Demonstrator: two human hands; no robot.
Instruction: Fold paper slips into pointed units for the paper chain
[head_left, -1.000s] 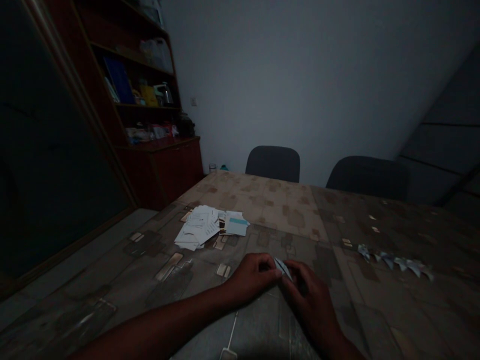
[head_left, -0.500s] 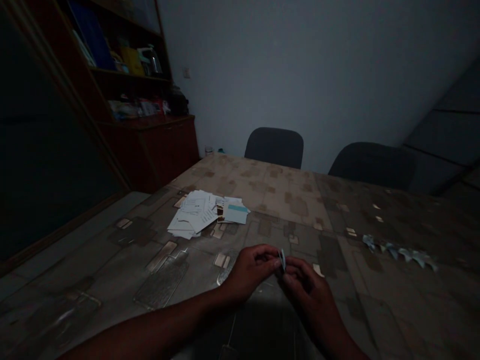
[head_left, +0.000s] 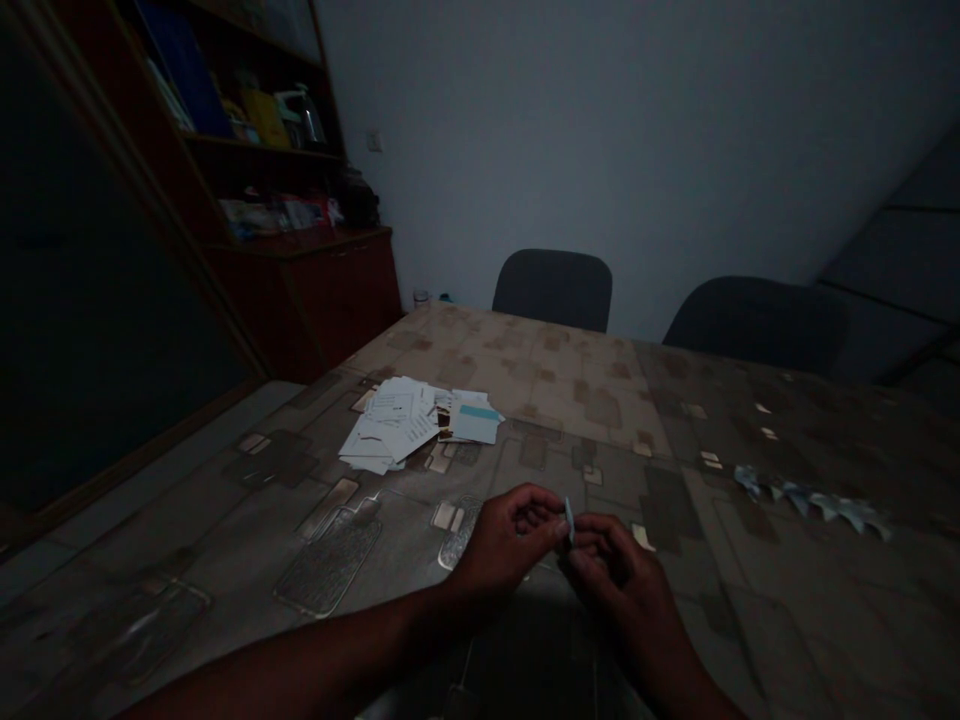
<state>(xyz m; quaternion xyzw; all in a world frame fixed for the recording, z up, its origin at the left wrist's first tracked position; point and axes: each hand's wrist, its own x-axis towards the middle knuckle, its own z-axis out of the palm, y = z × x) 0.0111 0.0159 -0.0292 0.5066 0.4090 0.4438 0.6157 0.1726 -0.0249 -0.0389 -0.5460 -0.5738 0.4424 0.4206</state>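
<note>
Near the front middle of the patterned table, my left hand point(head_left: 510, 535) and my right hand point(head_left: 619, 580) meet at a small pale piece of paper point(head_left: 568, 520). It stands nearly edge-on between the fingertips, pinched from both sides. Beyond my left hand lies a loose pile of white printed papers point(head_left: 390, 425), and beside it a card with a blue stripe point(head_left: 475, 422). To the right on the table, several small folded pale pieces point(head_left: 817, 500) lie in a slanting row.
Two grey chairs point(head_left: 553, 290) stand behind the table point(head_left: 525, 350) against the wall. At the back left is a red-brown cabinet point(head_left: 337, 300) with filled shelves. A small glass point(head_left: 421, 299) shows at the far table corner.
The whole view has shifted slightly. The paper between my fingertips now looks narrower and more closed, while both hands keep nearly the same place.
</note>
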